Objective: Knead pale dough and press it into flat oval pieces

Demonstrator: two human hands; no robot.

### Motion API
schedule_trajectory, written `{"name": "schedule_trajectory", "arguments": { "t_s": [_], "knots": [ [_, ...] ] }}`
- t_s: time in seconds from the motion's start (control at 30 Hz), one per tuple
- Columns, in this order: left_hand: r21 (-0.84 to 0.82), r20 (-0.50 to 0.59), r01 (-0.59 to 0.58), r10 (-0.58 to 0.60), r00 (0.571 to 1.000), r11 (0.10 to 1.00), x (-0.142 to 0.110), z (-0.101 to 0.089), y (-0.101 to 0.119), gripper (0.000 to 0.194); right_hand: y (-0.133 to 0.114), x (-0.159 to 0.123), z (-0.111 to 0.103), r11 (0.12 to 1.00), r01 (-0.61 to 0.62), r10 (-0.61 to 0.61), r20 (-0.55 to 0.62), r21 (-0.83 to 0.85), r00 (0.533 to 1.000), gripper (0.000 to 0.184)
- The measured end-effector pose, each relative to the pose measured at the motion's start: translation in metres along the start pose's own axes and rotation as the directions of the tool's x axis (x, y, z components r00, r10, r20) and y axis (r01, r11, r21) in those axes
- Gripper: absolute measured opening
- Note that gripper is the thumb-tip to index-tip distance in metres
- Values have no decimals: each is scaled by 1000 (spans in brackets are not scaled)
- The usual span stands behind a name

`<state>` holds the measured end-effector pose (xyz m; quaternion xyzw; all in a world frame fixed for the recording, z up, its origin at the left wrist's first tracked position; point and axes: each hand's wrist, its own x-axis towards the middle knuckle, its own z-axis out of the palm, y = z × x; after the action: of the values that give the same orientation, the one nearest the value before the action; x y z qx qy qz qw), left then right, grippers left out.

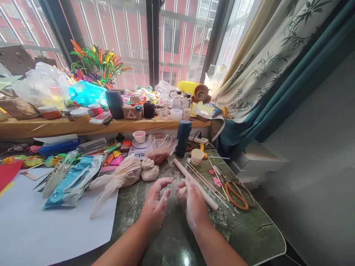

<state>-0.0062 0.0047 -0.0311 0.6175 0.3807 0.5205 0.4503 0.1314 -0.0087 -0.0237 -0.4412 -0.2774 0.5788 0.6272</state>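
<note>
My left hand (155, 202) is held above the table with its fingers apart and slightly curled; white powder coats its thumb and fingertips. Close by on the right, my right hand (195, 203) is curled around a small pale lump of dough (181, 193), partly hidden and blurred. A wooden rolling pin (206, 195) lies just beyond and to the right of that hand. Two larger off-white dough lumps (150, 173) sit beyond my left hand, touching a thin plastic bag (126, 171).
Scissors (237, 195) with orange handles and several thin sticks (206, 181) lie on the right. A paper cup (197, 156) and a dark bottle (183, 138) stand behind. White paper (77, 232) and a blue packet (74, 181) cover the left. Jars line the windowsill (155, 125).
</note>
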Motion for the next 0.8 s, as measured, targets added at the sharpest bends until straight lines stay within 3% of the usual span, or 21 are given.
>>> {"name": "schedule_trajectory", "arguments": {
  "t_s": [0.03,0.1,0.17,0.27,0.37,0.5,0.6,0.67,0.73,0.8],
  "knots": [
    [-42,-13,40,-41,999,998,1,0,1,39,-1,-6,3,995,26,-20,65,-92,998,33],
    [-155,-61,131,-142,988,979,3,1,4,45,-5,-19,7,939,141,-78,206,-314,976,50],
    [-270,-109,212,-249,962,939,6,1,7,47,-11,-30,8,802,326,-197,293,-501,936,59],
    [-364,-40,347,-387,921,864,9,2,12,55,-17,-35,4,626,448,-379,253,-639,890,40],
    [-342,122,471,-458,880,813,6,6,14,69,-14,-29,-2,681,376,-340,183,-628,922,30],
    [-258,121,459,-443,888,850,3,7,17,76,6,-34,-8,852,188,-176,70,-488,982,28],
    [-80,83,335,-329,941,939,3,1,15,77,24,-50,-4,937,172,-143,116,-303,983,32],
    [73,76,213,-218,973,974,4,-3,14,76,31,-59,3,990,105,-92,122,-97,988,45],
    [221,79,67,-87,993,973,4,-7,15,73,31,-60,11,981,-76,63,77,180,995,53],
    [331,174,-93,36,984,939,3,-7,20,69,24,-52,17,868,-262,244,97,421,965,46]
  ]
}}
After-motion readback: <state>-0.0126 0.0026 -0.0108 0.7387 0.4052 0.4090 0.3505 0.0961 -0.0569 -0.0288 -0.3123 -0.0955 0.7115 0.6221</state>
